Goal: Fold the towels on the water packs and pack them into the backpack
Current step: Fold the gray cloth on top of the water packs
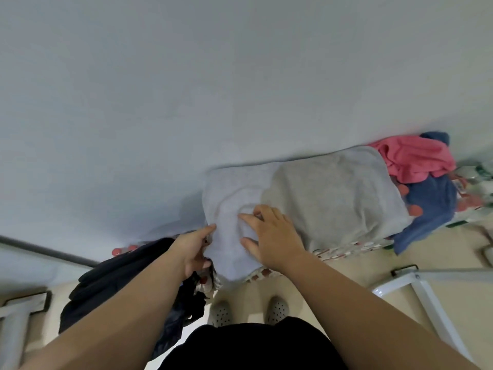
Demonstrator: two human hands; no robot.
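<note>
A pale lilac-grey towel [229,198] lies on the water packs [344,251] against the wall, overlapping a grey towel [336,198] to its right. My right hand [269,236] rests on the pale towel with fingers spread, bunching the cloth a little. My left hand [194,249] grips that towel's left edge, thumb on top. A pink towel [416,158] and a blue towel [429,206] lie crumpled at the right end. The black backpack [120,279] slumps on the floor left of the packs, under my left forearm.
The wall stands directly behind the packs. A white metal frame [426,289] stands on the floor at the right and a grey stand [16,324] at the far left. My feet [250,311] in perforated shoes are close to the packs.
</note>
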